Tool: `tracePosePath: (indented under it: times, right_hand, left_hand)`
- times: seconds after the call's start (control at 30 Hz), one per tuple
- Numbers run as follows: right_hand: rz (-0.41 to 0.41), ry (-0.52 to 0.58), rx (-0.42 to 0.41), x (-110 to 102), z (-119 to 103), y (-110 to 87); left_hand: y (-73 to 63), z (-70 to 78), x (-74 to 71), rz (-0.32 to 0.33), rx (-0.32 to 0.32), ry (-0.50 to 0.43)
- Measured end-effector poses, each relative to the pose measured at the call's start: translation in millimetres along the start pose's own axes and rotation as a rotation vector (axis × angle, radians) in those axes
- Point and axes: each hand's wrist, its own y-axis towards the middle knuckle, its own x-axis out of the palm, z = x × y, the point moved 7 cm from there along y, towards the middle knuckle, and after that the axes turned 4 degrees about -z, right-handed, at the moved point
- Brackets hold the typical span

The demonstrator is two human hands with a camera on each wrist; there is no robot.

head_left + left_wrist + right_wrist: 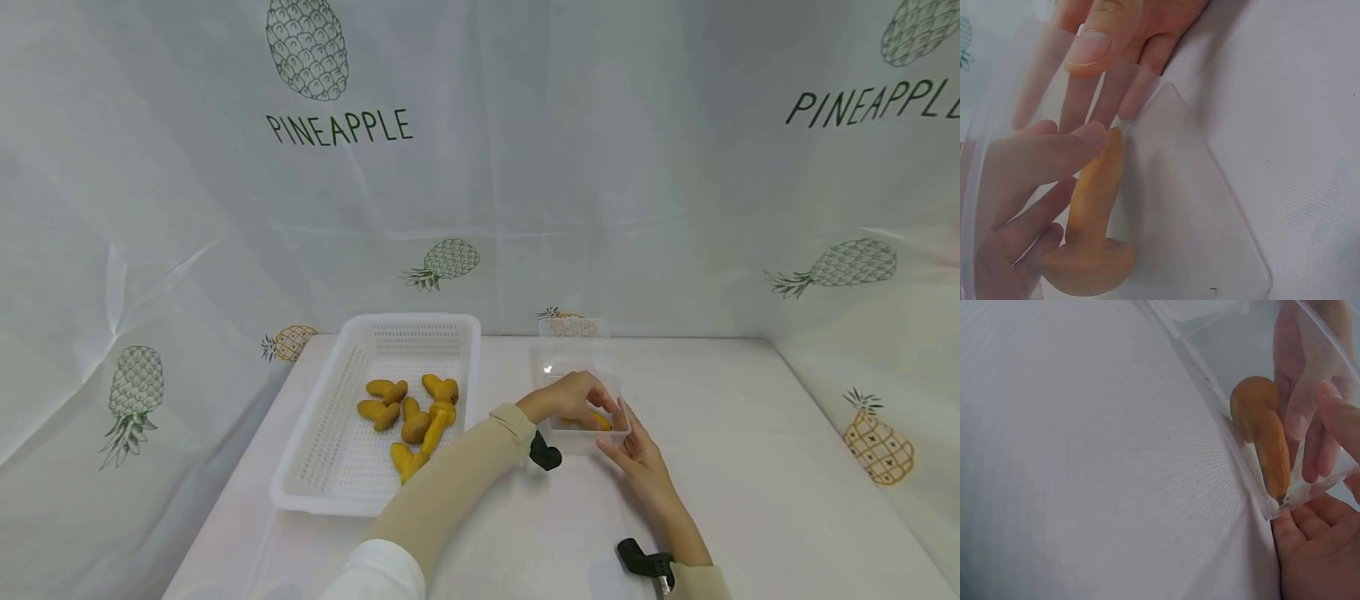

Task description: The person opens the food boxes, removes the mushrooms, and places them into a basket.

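A clear plastic box (585, 440) with a raised lid sits on the table. Inside it lies a yellow-brown toy mushroom (1266, 437), its stem toward a corner of the box. My left hand (567, 397) reaches into the box from the left. Its loosely extended fingers (1300, 422) are beside the mushroom, with the thumb close to the stem in the left wrist view. My right hand (643, 462) grips the box at its near right corner. The right thumb (1090, 53) is on one side of the clear wall and the other fingers lie beyond it.
Left of the box stands a white perforated basket (307, 467) holding several yellow-brown mushrooms (415, 421). My left sleeve (450, 479) crosses over its near right corner. A pineapple-print sheet (495, 167) hangs behind the white table (750, 467).
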Motion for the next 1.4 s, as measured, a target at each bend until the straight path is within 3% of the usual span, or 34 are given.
tracePosePath:
  times: [0.33, 0.6, 0.83, 1.4]
  right_hand:
    - [0.006, -0.006, -0.019, -0.6, -1.8, 0.6]
    - [0.018, 0.003, -0.030, -1.5, -2.0, 1.8]
    - [0.005, 0.024, -0.032, 1.8, -3.5, -0.6]
    - [0.005, 0.029, -0.034, 0.0, -0.3, 1.4]
  left_hand:
    - [-0.6, 0.9, 3.0, 0.007, -0.052, 0.068]
    - [-0.3, 4.8, 5.4, -0.003, -0.038, 0.171]
    - [-1.4, 2.9, 9.0, -0.028, -0.046, 0.195]
    - [-5.1, 3.3, -0.2, -0.041, -0.059, 0.040]
